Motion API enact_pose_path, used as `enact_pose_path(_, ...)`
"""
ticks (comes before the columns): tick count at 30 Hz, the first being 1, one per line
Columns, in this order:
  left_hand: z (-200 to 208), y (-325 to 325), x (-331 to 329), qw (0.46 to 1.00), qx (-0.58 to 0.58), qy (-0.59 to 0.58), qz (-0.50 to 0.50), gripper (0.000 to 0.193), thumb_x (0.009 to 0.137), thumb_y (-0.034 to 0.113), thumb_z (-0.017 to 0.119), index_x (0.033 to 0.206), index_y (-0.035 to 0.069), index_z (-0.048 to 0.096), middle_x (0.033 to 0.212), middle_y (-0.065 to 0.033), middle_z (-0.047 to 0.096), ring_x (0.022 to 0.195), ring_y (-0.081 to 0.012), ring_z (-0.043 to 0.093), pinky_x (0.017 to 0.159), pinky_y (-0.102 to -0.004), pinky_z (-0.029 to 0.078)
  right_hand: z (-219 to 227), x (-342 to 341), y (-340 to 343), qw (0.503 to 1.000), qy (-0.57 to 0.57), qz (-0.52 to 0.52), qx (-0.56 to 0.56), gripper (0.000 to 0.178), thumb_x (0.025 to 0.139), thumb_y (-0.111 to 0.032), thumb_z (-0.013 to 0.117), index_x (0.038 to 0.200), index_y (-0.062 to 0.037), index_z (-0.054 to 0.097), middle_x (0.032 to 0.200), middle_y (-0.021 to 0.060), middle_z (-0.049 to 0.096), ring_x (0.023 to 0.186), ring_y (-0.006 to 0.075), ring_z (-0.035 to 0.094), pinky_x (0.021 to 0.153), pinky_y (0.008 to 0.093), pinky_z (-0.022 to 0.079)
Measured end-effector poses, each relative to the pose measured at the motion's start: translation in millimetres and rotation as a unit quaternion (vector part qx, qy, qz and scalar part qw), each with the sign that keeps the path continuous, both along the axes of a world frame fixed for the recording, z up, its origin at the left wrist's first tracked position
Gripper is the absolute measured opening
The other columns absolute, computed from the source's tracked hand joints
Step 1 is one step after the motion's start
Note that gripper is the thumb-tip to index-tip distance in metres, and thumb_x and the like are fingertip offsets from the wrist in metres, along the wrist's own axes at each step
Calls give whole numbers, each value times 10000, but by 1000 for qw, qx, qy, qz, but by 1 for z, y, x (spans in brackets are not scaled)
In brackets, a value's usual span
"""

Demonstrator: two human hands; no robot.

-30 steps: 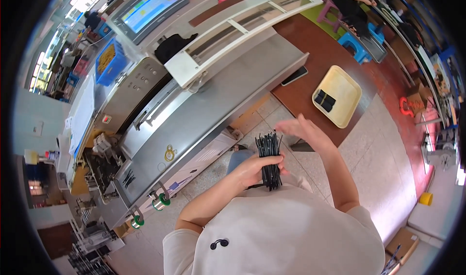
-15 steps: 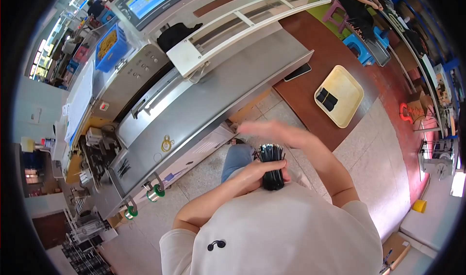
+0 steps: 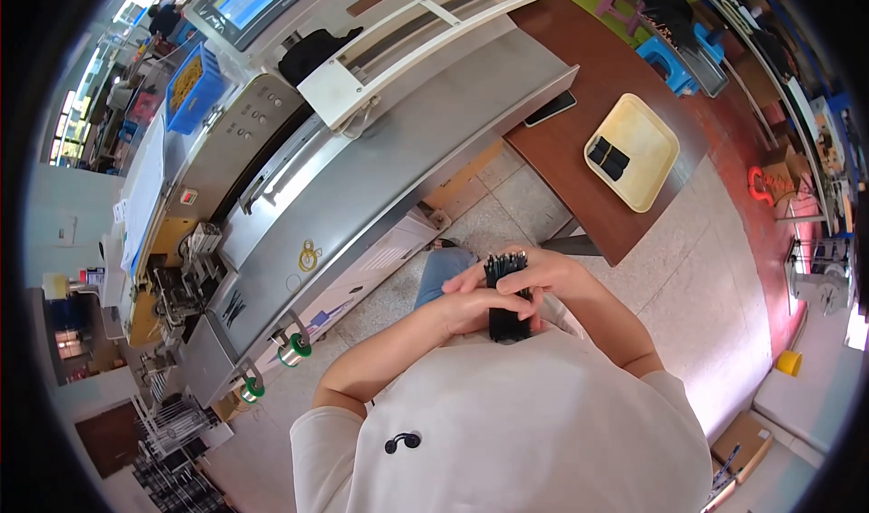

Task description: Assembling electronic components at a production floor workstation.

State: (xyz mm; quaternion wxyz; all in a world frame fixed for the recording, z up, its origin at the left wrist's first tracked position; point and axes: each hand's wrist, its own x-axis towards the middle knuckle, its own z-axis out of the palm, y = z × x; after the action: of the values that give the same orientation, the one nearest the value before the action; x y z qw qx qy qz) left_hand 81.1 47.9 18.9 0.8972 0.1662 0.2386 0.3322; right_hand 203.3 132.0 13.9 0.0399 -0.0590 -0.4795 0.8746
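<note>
Against my front, both hands are closed around an upright bundle of black wires [image 3: 509, 321] with bright tips at its upper end. My left hand [image 3: 472, 308] grips it low, the thumb lying across the front. Higher up, my right hand [image 3: 541, 270] wraps around it from the right, its fingers reaching behind the tips. Parts of the bundle are hidden by the fingers. On the steel machine bench [image 3: 389, 187] to the left lie yellow rubber bands [image 3: 310, 256] and a few loose black wires [image 3: 233, 307].
A cream tray [image 3: 650, 142] with banded black bundles [image 3: 607, 158] sits on the brown table [image 3: 579, 210], near a phone [image 3: 550, 109]. Green-rimmed wire spools [image 3: 293, 350] hang off the bench's front. A blue basket [image 3: 192, 88] stands on the machine. Another person works at the far right.
My right hand, raised and blurred above the bundle before, has come down and closed around its upper part. My left hand keeps its grip. The view has shifted slightly.
</note>
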Motion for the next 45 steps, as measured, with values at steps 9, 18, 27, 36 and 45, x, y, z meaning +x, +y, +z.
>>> enact_pose_path(9,9,-4,4,982,-31,156,100,159,789,176,597,767,31,536,676,-64,519,690,-214,575,718,-349,473,-11,-11,0,999,-8,3,-44,336,728,-321,579,809,5,571,1062,188,547,997,241,506,791,381,428)
enact_pose_path(18,11,-14,-5,996,-43,69,38,129,802,145,578,829,37,514,678,-45,515,769,-207,571,780,-338,448,36,-29,45,975,66,17,213,761,790,-581,429,1298,-35,277,1332,134,307,1233,246,277,1006,378,226)
enact_pose_path(27,9,-11,0,996,-51,62,-35,193,798,226,607,800,61,507,758,-39,537,808,-181,564,724,-285,451,19,-31,16,866,27,235,440,600,912,-452,237,1350,-48,172,1403,128,173,1299,217,148,1046,339,159)
enact_pose_path(36,17,13,-10,982,-97,146,69,285,760,189,654,954,14,542,787,-70,580,741,-176,581,677,-284,467,16,-2,51,991,46,-83,92,609,890,-439,362,1335,-44,231,1273,132,359,1206,197,321,1003,344,249)
enact_pose_path(45,-17,32,-8,968,114,218,52,283,754,178,660,944,-1,550,716,-55,566,649,-159,573,649,-289,476,-29,-12,4,994,11,43,99,550,777,-349,580,1217,-49,444,1210,150,461,846,143,556,590,240,465)
